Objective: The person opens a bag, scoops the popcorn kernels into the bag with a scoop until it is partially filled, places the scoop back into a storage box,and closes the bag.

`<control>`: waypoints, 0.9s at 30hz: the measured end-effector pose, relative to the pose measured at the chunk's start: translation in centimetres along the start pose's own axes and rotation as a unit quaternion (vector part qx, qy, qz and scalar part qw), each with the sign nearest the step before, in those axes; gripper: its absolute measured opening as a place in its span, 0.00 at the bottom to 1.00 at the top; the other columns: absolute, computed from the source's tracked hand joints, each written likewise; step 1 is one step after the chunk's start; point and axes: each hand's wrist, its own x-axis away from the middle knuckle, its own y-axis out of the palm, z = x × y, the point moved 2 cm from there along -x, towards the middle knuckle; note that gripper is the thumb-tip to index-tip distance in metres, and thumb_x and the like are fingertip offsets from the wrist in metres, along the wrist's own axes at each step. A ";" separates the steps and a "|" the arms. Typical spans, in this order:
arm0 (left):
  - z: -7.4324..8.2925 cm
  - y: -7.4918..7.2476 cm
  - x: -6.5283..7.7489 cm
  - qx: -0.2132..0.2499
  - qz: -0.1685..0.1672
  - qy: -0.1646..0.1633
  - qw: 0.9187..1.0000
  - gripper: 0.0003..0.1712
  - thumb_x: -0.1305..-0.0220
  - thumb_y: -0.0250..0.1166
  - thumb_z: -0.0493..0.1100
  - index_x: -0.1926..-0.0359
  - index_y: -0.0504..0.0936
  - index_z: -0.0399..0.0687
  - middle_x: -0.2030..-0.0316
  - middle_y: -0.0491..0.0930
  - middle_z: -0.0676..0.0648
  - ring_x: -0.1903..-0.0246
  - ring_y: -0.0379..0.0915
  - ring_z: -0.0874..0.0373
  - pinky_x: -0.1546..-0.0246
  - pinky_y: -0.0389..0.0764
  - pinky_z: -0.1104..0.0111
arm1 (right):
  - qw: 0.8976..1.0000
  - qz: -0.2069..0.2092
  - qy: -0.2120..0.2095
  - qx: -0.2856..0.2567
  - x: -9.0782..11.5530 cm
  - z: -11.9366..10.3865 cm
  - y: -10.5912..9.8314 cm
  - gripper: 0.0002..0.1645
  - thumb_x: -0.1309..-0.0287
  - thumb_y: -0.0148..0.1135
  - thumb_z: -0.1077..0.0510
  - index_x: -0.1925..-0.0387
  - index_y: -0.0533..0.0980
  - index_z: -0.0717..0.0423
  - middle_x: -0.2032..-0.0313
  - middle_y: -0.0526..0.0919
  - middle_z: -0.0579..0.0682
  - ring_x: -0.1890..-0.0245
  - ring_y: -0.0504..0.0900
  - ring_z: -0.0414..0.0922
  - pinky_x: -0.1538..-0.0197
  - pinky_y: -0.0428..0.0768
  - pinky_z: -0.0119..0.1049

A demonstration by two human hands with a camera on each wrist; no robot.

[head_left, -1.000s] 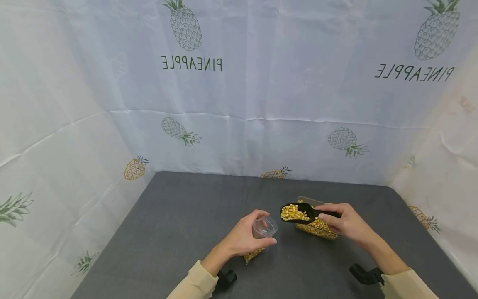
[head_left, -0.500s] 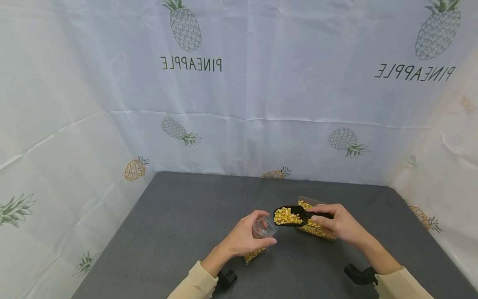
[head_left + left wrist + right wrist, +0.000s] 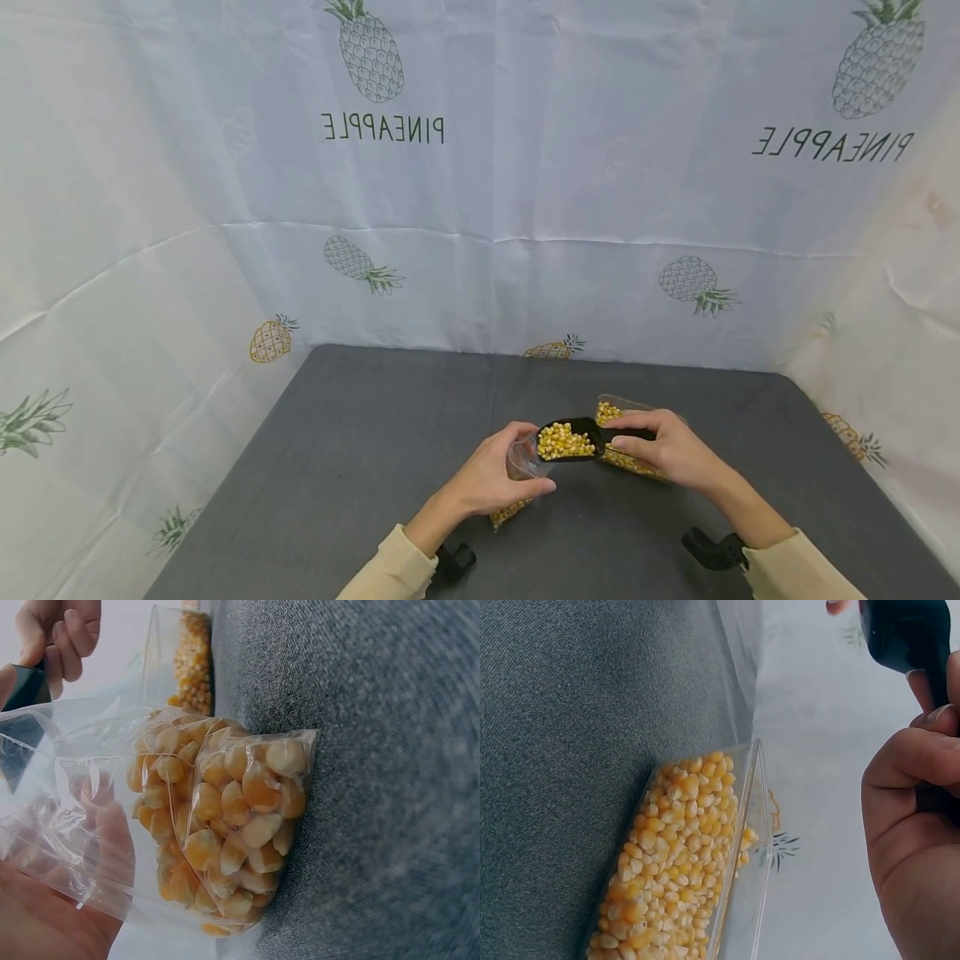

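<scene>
My left hand (image 3: 491, 471) holds a clear plastic bag (image 3: 225, 825) by its spread mouth, thumb and fingers curved round it. Corn kernels fill the bag's lower part, which sits on the grey table. My right hand (image 3: 675, 450) grips the handle of a black scoop (image 3: 592, 430) heaped with corn kernels (image 3: 561, 442). The scoop's front lip is over the bag's mouth, roughly level. From the right wrist view the scoop shows only its dark underside, and its load is hidden.
Behind and below my right hand stands a clear rectangular container (image 3: 739, 877) holding many corn kernels. The grey tabletop (image 3: 390, 417) ends at a white cloth backdrop (image 3: 465, 292) printed with pineapples. Dark wrist mounts (image 3: 708, 550) hang below both forearms.
My right hand has moved left with the loaded scoop, bringing its lip from beside the bag to over its mouth. My left hand and the bag have stayed still.
</scene>
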 end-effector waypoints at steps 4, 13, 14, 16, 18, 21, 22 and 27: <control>0.1 0.0 0.0 -0.025 0.006 0.001 1.000 0.40 0.38 0.72 0.57 0.31 0.69 0.49 0.51 0.76 0.56 0.55 0.74 0.65 0.56 0.79 0.66 | 1.000 -0.004 0.009 0.014 -0.2 -0.3 0.2 0.23 0.28 0.60 0.57 0.39 0.76 0.68 0.88 0.64 0.41 0.90 0.58 0.34 0.83 0.70 0.37; 0.0 0.1 0.0 -0.041 0.006 -0.015 0.999 0.43 0.40 0.72 0.60 0.30 0.68 0.49 0.43 0.76 0.51 0.49 0.74 0.61 0.50 0.79 0.61 | 0.999 -0.018 0.010 0.040 -0.8 -1.0 0.4 0.23 0.28 0.61 0.56 0.39 0.77 0.67 0.88 0.64 0.41 0.90 0.58 0.33 0.83 0.70 0.36; 0.0 0.1 0.0 -0.043 0.005 -0.017 0.999 0.43 0.40 0.72 0.60 0.29 0.68 0.49 0.42 0.76 0.50 0.48 0.73 0.61 0.50 0.78 0.60 | 0.999 -0.020 0.009 0.041 -0.9 -1.0 0.4 0.23 0.28 0.61 0.56 0.39 0.77 0.67 0.88 0.64 0.41 0.90 0.58 0.33 0.83 0.70 0.36; 0.0 0.1 0.0 -0.045 0.004 -0.020 0.999 0.44 0.40 0.73 0.59 0.29 0.67 0.49 0.40 0.75 0.49 0.47 0.73 0.60 0.49 0.78 0.59 | 0.999 -0.025 0.008 0.045 -1.1 -1.2 0.3 0.23 0.28 0.61 0.56 0.39 0.78 0.66 0.88 0.65 0.42 0.90 0.59 0.33 0.83 0.70 0.35; 0.0 0.1 0.0 -0.045 0.002 -0.021 0.999 0.44 0.40 0.73 0.59 0.29 0.67 0.49 0.39 0.74 0.49 0.46 0.73 0.60 0.48 0.78 0.59 | 0.998 -0.026 0.001 0.053 -1.2 -1.4 0.2 0.22 0.28 0.61 0.56 0.40 0.78 0.66 0.83 0.71 0.45 0.89 0.60 0.34 0.81 0.72 0.35; 0.0 0.1 0.0 -0.044 0.000 -0.019 0.999 0.44 0.40 0.72 0.59 0.29 0.67 0.49 0.39 0.74 0.49 0.46 0.73 0.60 0.48 0.78 0.59 | 0.996 -0.027 -0.017 0.077 -1.3 -1.6 0.1 0.20 0.28 0.61 0.56 0.42 0.80 0.64 0.66 0.83 0.53 0.78 0.75 0.39 0.71 0.77 0.35; 0.0 0.1 0.1 -0.044 0.000 -0.019 0.999 0.44 0.40 0.72 0.60 0.29 0.67 0.50 0.39 0.74 0.49 0.46 0.73 0.60 0.48 0.77 0.59 | 0.996 -0.027 -0.024 0.087 -1.4 -1.7 0.0 0.19 0.28 0.61 0.56 0.43 0.81 0.63 0.59 0.85 0.55 0.70 0.80 0.43 0.67 0.78 0.36; 0.1 0.1 0.1 -0.043 0.001 -0.019 0.999 0.44 0.40 0.72 0.61 0.29 0.67 0.51 0.36 0.73 0.49 0.44 0.73 0.59 0.46 0.77 0.58 | 0.991 -0.032 -0.045 0.119 -1.6 -2.3 -0.1 0.16 0.28 0.61 0.56 0.45 0.83 0.58 0.47 0.84 0.54 0.40 0.77 0.63 0.51 0.81 0.42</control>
